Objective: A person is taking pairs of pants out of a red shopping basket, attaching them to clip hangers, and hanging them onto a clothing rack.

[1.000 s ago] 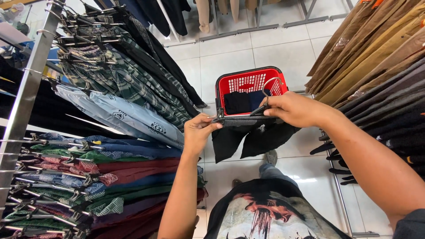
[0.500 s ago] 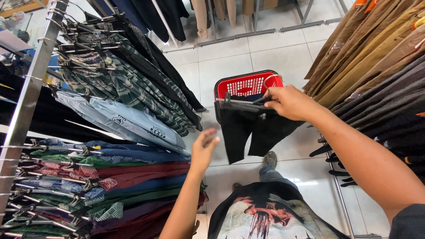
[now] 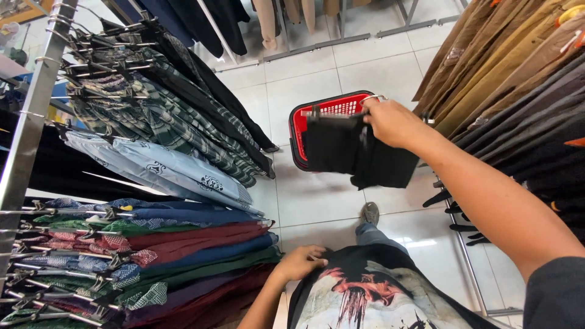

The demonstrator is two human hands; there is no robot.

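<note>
My right hand [image 3: 393,122] is stretched forward, gripping a black hanger that carries a pair of black trousers [image 3: 356,152]. The trousers hang in front of a red plastic shopping basket [image 3: 332,106] standing on the white tiled floor. My left hand [image 3: 301,262] has dropped low beside my body, fingers loosely curled, holding nothing. It rests against the folded-over garments on the left rack, near the hem of my printed black shirt [image 3: 365,292].
A rack of patterned and plain hanging garments [image 3: 152,183] fills the left side, on a metal upright [image 3: 33,116]. Brown, tan and dark trousers [image 3: 506,79] hang on the right rack. My shoe [image 3: 368,213] is on the tiled floor [image 3: 317,195]. More clothes hang at the back.
My left hand let go of the black trousers and dropped down to my side. My right hand carried the hanger with the trousers to the right, over the red basket.
</note>
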